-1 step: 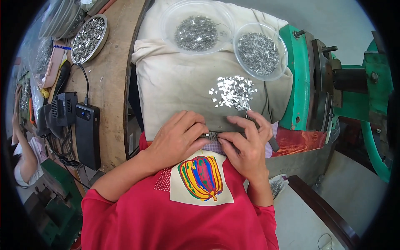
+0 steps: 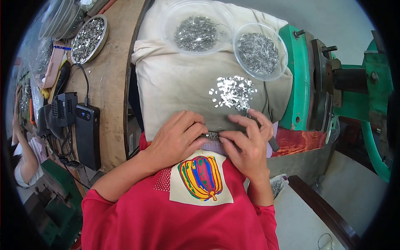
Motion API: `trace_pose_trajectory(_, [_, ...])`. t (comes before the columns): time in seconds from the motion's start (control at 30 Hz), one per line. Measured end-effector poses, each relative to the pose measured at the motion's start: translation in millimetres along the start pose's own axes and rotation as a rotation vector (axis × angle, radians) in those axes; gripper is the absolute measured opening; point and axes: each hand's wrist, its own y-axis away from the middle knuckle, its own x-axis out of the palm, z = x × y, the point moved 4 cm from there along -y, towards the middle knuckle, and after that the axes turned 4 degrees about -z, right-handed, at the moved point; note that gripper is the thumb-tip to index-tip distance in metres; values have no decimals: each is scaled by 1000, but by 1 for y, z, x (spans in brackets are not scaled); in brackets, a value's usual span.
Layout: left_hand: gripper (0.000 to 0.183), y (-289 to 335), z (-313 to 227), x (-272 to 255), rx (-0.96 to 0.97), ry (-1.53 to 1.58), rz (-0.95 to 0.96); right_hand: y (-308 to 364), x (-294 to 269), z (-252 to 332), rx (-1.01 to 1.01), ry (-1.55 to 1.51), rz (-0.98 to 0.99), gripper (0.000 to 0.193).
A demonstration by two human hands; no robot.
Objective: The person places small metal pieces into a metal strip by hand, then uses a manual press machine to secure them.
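Metal strip (image 2: 211, 136), small and dark, is pinched at frame centre between the left hand (image 2: 177, 139) and the right hand (image 2: 246, 143), both curled narrowly around it; most of it is covered by the fingertips, so its shape cannot be made out. It is held at the near edge of a beige cloth (image 2: 179, 83), just above a red shirt (image 2: 166, 216) with a coloured patch. A dark tool handle (image 2: 273, 143) is partly hidden under the right hand, only its end showing. Loose shiny pieces (image 2: 233, 91) are scattered on the cloth just above the right hand, close to the fingers. Two clear bowls of small metal parts, one (image 2: 196, 31) at upper centre and one (image 2: 260, 52) to its right, are set at the cloth's far edge; bare cloth is left open between them and the hands on the left side. A green machine (image 2: 329, 79) is pressed against the cloth's right edge and cut off by the frame rim. At the left, a wooden table (image 2: 110, 83) carries a black charger (image 2: 87, 135) with cables and a metal dish (image 2: 88, 38) of parts; another person's arm (image 2: 25, 162) is half lost in the rim blur at far left.
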Motion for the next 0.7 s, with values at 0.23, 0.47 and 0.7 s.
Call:
trace_pose_trajectory(0.23, [23, 2, 2, 1, 34, -14, -3, -33, 4, -9, -68, 69, -106, 13])
trace_pose_trajectory(0.47, [26, 1, 1, 0, 17, 8, 3, -55, 24, -9, -169, 124, -53, 13])
trace_pose_trajectory(0.7, [27, 1, 1, 0, 12, 21, -13, -41, 4, 3, -97, 59, -65, 14])
